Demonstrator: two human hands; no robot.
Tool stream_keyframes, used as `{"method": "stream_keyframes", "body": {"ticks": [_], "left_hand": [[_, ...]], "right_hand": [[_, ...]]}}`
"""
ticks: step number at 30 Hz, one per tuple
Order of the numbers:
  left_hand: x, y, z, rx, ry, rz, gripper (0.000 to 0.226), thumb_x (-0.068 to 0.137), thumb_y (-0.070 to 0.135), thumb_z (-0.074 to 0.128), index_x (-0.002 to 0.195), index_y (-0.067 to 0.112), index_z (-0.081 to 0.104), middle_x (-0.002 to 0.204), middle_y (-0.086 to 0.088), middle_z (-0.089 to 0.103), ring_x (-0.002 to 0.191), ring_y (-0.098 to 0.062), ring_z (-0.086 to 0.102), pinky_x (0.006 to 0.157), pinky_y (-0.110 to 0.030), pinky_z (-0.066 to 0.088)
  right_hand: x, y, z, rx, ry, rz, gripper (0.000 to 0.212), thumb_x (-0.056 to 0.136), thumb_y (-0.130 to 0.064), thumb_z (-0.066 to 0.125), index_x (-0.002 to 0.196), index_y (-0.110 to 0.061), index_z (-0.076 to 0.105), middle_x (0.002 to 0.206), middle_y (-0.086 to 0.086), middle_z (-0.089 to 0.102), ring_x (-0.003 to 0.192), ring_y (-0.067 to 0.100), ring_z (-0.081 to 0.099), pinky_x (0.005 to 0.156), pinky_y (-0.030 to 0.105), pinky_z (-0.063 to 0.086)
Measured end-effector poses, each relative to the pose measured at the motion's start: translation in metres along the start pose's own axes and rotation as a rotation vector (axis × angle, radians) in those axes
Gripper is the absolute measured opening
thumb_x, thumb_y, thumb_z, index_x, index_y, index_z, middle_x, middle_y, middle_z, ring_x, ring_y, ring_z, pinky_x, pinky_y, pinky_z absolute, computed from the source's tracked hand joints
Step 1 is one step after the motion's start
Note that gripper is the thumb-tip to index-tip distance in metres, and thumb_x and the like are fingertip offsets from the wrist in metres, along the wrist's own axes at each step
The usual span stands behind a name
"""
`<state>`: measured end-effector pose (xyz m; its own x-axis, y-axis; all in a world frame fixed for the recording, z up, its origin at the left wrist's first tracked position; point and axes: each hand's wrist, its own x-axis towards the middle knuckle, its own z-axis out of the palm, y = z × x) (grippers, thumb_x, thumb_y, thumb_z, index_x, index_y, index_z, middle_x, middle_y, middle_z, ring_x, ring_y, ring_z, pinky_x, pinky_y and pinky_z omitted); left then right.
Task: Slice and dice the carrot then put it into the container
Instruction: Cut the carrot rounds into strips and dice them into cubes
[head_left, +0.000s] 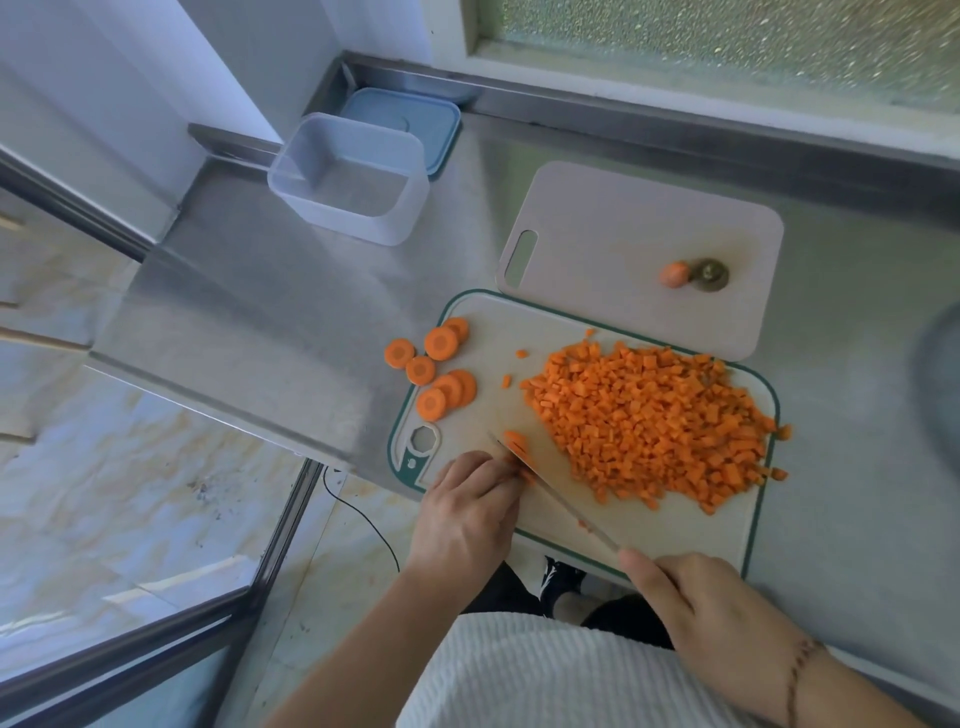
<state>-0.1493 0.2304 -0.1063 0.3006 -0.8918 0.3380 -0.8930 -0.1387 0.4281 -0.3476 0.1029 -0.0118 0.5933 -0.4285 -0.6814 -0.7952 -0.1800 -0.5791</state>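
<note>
1. Right hand (711, 618) grasps the knife (553, 493), blade down on the green-edged board (675, 525).
2. Left hand (467, 512), fingers curled, pins carrot slices (516, 443) against the blade.
3. Diced pile (649, 421) mid-board; round slices (439, 366) at its left edge.
4. Clear container (348, 179) stands well apart on the counter (291, 291).

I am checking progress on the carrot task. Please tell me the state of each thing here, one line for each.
container: open, empty
lid: off, behind container
diced carrot: heaped on green-edged board
carrot rounds: uncut
knife: cutting carrot pieces
left hand: holds those pieces
right hand: grips knife
carrot ends: on second board
</note>
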Motion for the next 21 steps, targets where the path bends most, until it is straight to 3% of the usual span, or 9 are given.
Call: {"method": "stream_keyframes", "body": {"ticks": [5,9,15,21], "left_hand": [[-0.002,0.002,0.000,-0.068,0.026,0.001,0.009,0.085,0.000,0.075,0.088,0.008,0.077,0.099,0.000,0.073,0.096,-0.021,0.065,0.084,-0.030,0.056],[-0.001,0.002,0.000,-0.093,0.034,-0.010,0.009,0.086,-0.001,0.074,0.091,0.007,0.078,0.101,-0.001,0.073,0.098,-0.022,0.067,0.088,-0.030,0.055],[0.000,0.007,0.001,-0.125,0.040,0.001,0.012,0.086,-0.004,0.074,0.092,0.005,0.078,0.102,-0.003,0.072,0.098,-0.024,0.068,0.087,-0.030,0.056],[-0.004,0.005,0.001,-0.106,0.023,-0.058,0.010,0.094,0.008,0.067,0.089,0.005,0.075,0.098,-0.005,0.069,0.092,-0.025,0.067,0.076,-0.035,0.058]], "right_hand": [[-0.006,-0.002,0.002,0.036,-0.067,0.032,0.065,0.089,-0.061,0.028,0.039,-0.026,0.053,0.040,-0.019,0.050,0.049,-0.004,0.050,0.056,0.014,0.039],[0.004,0.000,0.010,-0.069,-0.039,0.031,0.067,0.077,-0.075,0.014,0.053,-0.020,0.043,0.044,-0.002,0.045,0.048,0.007,0.045,0.052,0.022,0.036],[0.018,-0.014,0.020,-0.039,-0.001,-0.015,0.066,0.085,-0.072,0.018,0.055,-0.017,0.040,0.045,-0.003,0.041,0.044,0.007,0.042,0.058,0.030,0.043],[-0.004,-0.012,0.010,0.015,-0.002,-0.025,0.060,0.085,-0.065,0.024,0.049,-0.019,0.037,0.038,-0.009,0.045,0.045,0.002,0.045,0.052,0.018,0.037]]}}
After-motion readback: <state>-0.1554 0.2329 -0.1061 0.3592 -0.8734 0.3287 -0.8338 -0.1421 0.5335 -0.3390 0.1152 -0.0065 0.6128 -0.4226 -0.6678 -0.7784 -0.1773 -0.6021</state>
